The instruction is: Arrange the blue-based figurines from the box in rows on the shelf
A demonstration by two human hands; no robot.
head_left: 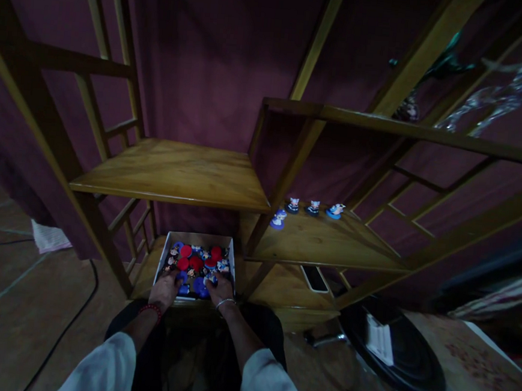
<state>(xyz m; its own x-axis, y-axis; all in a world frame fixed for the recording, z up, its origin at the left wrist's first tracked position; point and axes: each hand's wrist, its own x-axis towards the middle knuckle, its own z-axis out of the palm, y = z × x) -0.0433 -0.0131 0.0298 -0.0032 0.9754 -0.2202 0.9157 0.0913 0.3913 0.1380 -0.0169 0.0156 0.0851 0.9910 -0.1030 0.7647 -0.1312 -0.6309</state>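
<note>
Both hands are down in the shallow open box [164, 255], which sits on the lowest shelf [147, 269] at left, crowded with small figurines [196, 265] on red and blue-purple bases. Left hand [164, 289] at the box's near left, right hand [223, 291] at its near right, fingers of each among the pieces; from here I can't tell whether either set is clamped on one. Four more figurines [313, 208] stand on the middle shelf [320, 241], right; phone-like slab [314, 279] below.
</note>
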